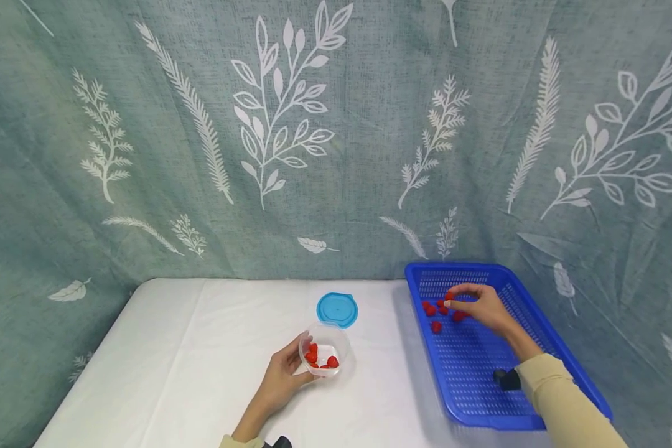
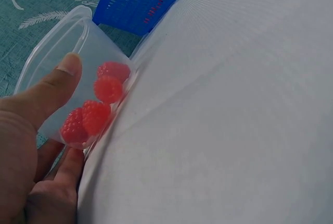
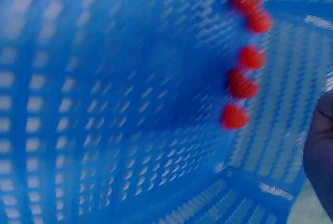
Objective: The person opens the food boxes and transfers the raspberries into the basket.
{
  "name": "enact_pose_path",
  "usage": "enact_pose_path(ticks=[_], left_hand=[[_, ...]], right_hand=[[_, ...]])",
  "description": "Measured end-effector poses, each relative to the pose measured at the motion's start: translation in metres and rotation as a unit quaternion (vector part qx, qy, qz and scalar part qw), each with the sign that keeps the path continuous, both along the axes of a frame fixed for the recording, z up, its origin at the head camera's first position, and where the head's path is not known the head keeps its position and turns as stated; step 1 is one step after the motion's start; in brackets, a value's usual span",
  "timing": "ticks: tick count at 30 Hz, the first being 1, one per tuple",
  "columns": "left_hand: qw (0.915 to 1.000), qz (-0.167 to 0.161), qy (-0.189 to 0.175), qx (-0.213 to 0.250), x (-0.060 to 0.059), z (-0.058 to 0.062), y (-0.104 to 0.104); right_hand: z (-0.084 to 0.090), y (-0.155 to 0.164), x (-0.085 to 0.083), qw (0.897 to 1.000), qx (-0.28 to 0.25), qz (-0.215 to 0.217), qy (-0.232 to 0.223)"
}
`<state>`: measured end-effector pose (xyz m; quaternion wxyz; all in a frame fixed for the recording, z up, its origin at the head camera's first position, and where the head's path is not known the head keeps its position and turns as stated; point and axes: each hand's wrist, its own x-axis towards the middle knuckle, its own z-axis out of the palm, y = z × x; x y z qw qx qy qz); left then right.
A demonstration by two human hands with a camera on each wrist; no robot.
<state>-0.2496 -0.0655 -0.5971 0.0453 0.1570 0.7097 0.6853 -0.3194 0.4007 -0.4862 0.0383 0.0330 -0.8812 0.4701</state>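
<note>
A clear plastic tub stands on the white tabletop, gripped at its side by my left hand. Several red raspberries lie in its bottom; through the wall in the left wrist view, raspberries show close to the thumb. Over the far part of the blue basket, my right hand pinches a raspberry between thumb and forefinger. Below it several loose raspberries lie on the basket floor. In the blurred right wrist view, only part of the right hand shows at the edge.
Behind the tub a round blue lid lies flat on the white tabletop. The basket's raised walls stand around the right forearm, at the table's right side. A green curtain with white leaf prints hangs at the back and sides.
</note>
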Motion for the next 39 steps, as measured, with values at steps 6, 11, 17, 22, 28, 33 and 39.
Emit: enact_pose_path(ticks=[6,11,17,22,28,33,39], left_hand=[[0.9999,-0.005,-0.011,0.0,-0.001,-0.001,-0.001],[0.9998,-0.011,-0.01,0.01,0.0,-0.001,-0.002],[0.9999,-0.01,-0.007,0.008,0.0,-0.001,-0.003],[0.9999,-0.01,-0.007,0.006,-0.002,-0.002,-0.003],[0.9999,-0.011,-0.007,0.006,-0.001,-0.003,-0.001],[0.9999,-0.012,0.004,0.01,-0.001,-0.002,0.0],[0.9999,-0.005,0.01,0.009,-0.002,0.0,-0.001]], right_hand=[[-0.024,0.019,-0.008,0.996,0.059,0.041,-0.046],[-0.043,0.031,-0.01,0.993,0.007,0.072,-0.093],[-0.051,0.031,-0.01,0.994,-0.012,0.07,-0.084],[-0.049,0.027,-0.01,0.995,0.032,0.062,-0.068],[-0.047,0.027,-0.011,0.994,0.059,0.064,-0.066],[-0.041,0.026,-0.014,0.994,0.032,0.086,-0.056],[0.004,-0.009,-0.015,0.993,0.003,0.119,-0.026]])
